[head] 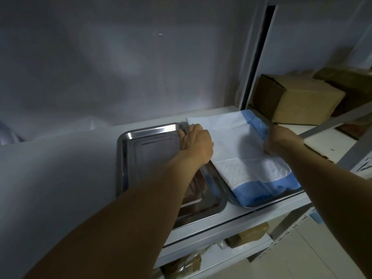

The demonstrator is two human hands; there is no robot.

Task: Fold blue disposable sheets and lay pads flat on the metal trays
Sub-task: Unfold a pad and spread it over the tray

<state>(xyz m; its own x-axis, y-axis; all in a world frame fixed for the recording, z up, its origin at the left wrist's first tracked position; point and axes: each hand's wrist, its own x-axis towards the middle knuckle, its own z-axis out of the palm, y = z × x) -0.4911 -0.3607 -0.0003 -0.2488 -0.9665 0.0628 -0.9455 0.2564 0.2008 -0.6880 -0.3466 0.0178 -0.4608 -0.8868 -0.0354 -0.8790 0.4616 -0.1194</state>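
Here left hand (193,141) and right hand (281,140) grip the white, blue-edged pad (239,141) on its tray (254,206)

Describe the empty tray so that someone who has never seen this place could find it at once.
On the white shelf before the grey wall, two metal trays lie side by side. The empty tray is the left one. Its shiny bottom is bare, while the right tray is covered by a white pad with blue edges.

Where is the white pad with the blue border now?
In the head view, the pad lies right of centre on the right tray, beside the left tray; the left hand is at its left edge, the right hand grips its blue right edge.
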